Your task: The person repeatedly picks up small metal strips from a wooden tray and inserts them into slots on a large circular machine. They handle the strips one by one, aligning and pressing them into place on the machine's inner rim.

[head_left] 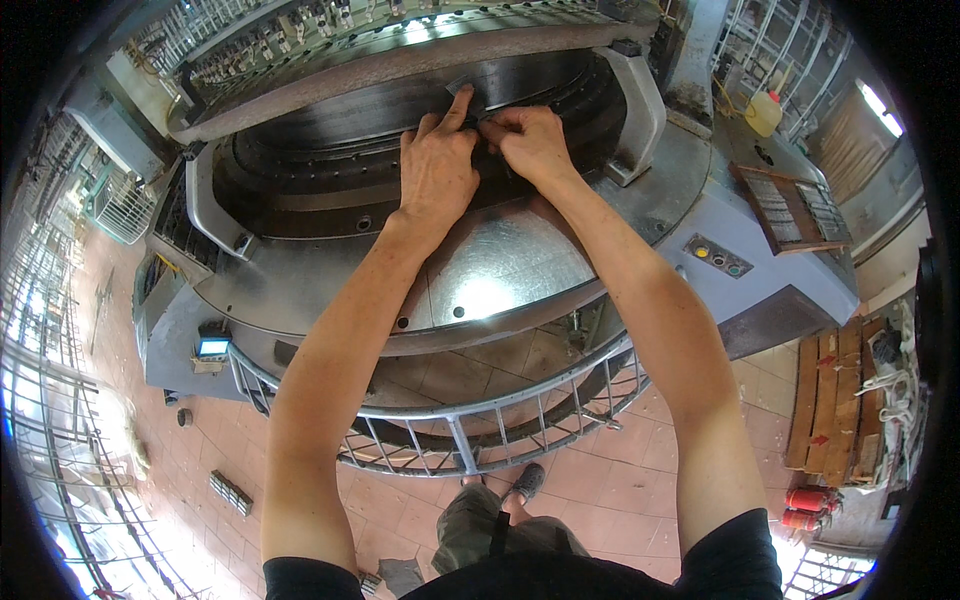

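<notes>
A large round knitting machine with a dark metal cylinder ring (330, 172) stands before me, and both my arms reach over its steel table (350, 283). My left hand (438, 172) is at the ring, its index finger stretched out against a small flat grey metal piece (459, 86) at the inner wall. Its other fingers are bent, and I see nothing gripped in them. Close beside it on the right, my right hand (530, 142) is closed in a pinch at the ring's edge. Whatever lies between its fingertips is hidden or too small to name.
Grey curved brackets (637, 110) flank the ring, under a heavy overhead rim (400, 72). A curved metal guard rail (462, 440) runs below the table. At right are push buttons (718, 257), a wooden-framed tray (790, 210), a yellow bottle (764, 113) and red fire extinguishers (808, 508).
</notes>
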`<action>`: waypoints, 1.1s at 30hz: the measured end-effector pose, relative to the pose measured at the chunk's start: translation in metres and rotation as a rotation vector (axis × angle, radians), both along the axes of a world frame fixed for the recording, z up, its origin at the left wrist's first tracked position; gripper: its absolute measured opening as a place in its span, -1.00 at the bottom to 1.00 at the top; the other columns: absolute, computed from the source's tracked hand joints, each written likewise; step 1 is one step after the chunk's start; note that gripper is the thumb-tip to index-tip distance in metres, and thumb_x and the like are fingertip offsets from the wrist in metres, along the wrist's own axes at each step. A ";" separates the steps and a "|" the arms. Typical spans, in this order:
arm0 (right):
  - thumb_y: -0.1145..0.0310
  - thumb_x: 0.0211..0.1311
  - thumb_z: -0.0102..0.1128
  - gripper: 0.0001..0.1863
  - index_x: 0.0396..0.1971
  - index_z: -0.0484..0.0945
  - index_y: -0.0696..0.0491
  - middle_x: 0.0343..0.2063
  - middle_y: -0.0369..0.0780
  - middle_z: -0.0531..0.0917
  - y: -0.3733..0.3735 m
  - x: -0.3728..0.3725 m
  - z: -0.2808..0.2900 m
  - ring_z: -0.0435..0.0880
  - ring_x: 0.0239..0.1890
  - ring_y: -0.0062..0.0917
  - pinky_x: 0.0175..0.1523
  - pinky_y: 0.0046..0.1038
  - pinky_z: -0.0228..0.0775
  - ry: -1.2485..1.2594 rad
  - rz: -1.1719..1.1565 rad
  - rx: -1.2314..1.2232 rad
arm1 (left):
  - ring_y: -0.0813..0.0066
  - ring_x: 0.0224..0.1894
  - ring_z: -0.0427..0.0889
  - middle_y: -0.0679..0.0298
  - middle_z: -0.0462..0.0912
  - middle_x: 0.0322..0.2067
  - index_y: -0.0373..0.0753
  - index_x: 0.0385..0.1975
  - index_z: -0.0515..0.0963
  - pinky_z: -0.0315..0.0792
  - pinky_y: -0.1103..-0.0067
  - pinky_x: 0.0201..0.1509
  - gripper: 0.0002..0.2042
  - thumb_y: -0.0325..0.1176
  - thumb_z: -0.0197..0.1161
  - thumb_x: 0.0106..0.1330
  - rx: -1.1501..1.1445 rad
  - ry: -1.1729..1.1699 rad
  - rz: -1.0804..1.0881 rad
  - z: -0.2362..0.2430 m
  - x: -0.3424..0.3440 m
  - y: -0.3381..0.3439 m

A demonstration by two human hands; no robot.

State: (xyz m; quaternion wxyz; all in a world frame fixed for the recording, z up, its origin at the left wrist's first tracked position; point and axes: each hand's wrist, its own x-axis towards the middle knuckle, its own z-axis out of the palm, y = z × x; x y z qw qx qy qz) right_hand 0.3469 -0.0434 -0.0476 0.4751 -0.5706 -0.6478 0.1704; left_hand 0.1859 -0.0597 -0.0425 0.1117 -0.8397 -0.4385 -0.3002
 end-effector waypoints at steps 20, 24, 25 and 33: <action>0.30 0.13 0.33 -0.79 -0.42 0.77 0.15 -0.53 -0.08 0.74 0.000 -0.019 -0.002 0.77 -0.37 -0.33 -0.19 -0.34 0.56 -0.058 -0.053 0.063 | 0.05 -0.12 0.73 0.25 0.53 0.23 -0.23 -0.23 0.73 0.60 0.21 0.01 -0.74 -0.60 0.24 0.09 -0.100 0.168 0.218 0.022 -0.002 0.001; 0.06 0.25 0.25 -0.60 -0.45 0.75 0.13 -0.40 -0.01 0.75 0.002 -0.024 0.012 0.73 -0.11 -0.13 0.03 -0.21 0.56 -0.145 -0.029 -0.201 | 0.08 -0.15 0.74 0.30 0.70 0.06 -0.07 -0.03 0.72 0.60 0.24 -0.02 -0.61 -0.56 0.20 0.16 -0.172 0.103 -0.003 0.031 -0.030 0.009; 0.04 0.28 0.22 -0.57 -0.47 0.74 0.14 -0.42 -0.03 0.76 0.000 -0.025 0.015 0.75 -0.15 -0.17 0.02 -0.23 0.57 -0.185 -0.014 -0.215 | 0.09 -0.13 0.73 0.36 0.64 0.14 -0.11 -0.10 0.73 0.60 0.25 -0.02 -0.65 -0.58 0.20 0.15 -0.175 0.120 -0.045 0.032 -0.034 0.011; 0.03 0.38 0.21 -0.50 -0.55 0.68 0.19 -0.57 -0.15 0.73 -0.017 -0.019 0.028 0.74 -0.55 -0.46 -0.23 -0.42 0.62 0.062 0.064 -0.472 | 0.11 -0.03 0.71 0.58 0.28 0.44 -0.32 -0.39 0.70 0.59 0.27 0.05 -0.82 -0.65 0.16 0.13 -0.240 0.157 -0.126 0.038 -0.043 -0.001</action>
